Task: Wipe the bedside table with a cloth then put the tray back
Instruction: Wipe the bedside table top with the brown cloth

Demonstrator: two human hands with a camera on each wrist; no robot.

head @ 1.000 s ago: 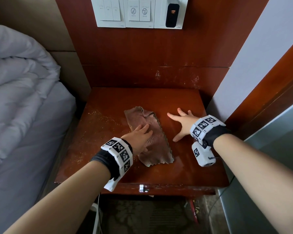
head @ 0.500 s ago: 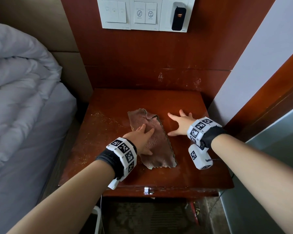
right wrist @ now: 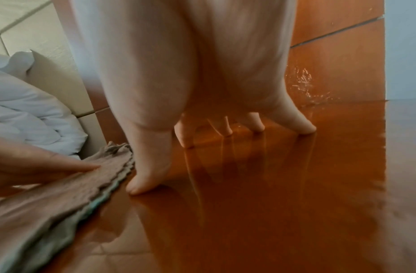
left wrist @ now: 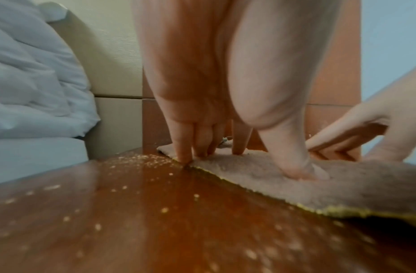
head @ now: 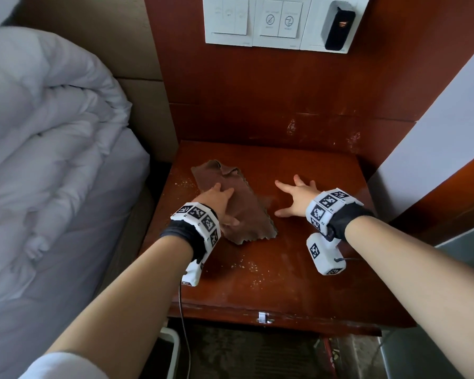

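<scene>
A brown cloth [head: 246, 212] lies flat on the red-brown bedside table [head: 298, 291], left of its middle. My left hand [head: 219, 205] presses flat on the cloth with straight fingers; in the left wrist view its fingertips [left wrist: 185, 158] sit at the cloth's [left wrist: 342, 186] left edge. My right hand [head: 296, 196] rests spread on bare wood to the right of the cloth, fingertips [right wrist: 141, 186] touching the glossy table top [right wrist: 272, 203] beside the cloth [right wrist: 50, 201]. Pale crumbs [head: 184, 183] dot the wood left of the cloth and near the front. No tray is in view.
A bed with a white duvet [head: 39, 149] stands close on the left. A wooden wall panel [head: 285, 91] with white switches [head: 257, 20] rises behind the table; a white wall [head: 435, 127] closes the right side. A small metal latch [head: 262, 317] sits on the table's front edge.
My left hand has slid the cloth to the left across the table, opening a gap between it and my right hand, which stays spread on the wood.
</scene>
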